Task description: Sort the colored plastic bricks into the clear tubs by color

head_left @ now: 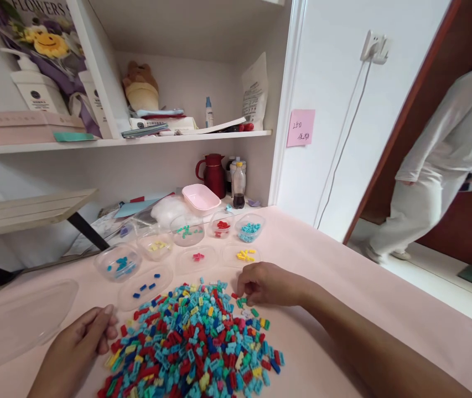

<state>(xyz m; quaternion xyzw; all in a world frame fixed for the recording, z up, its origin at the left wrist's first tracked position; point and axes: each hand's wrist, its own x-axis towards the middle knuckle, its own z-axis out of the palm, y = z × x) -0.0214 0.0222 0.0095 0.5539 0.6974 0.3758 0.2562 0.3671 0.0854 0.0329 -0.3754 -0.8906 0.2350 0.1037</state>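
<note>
A large heap of small toy building bricks (194, 342) in red, teal, blue, green and yellow lies on the pink-covered table. My left hand (80, 340) rests at its left edge, thumb against curled fingers; whatever may be in them is hidden. At the heap's upper right, my right hand (266, 283) reaches down with bent fingers beside a few green bricks (242, 302); its fingertips are partly hidden. Behind the heap, clear tubs hold sorted bricks: yellow (245, 255), pink (198, 257), teal (249, 229), red (222, 225), and blue ones (122, 265).
Dark blue bricks sit in a clear lid (165, 287), and a larger clear lid (24, 320) lies at far left. A pink basin (201, 197), red jug (214, 177) and bottle (239, 188) stand at the back. A person (447, 149) is at the right.
</note>
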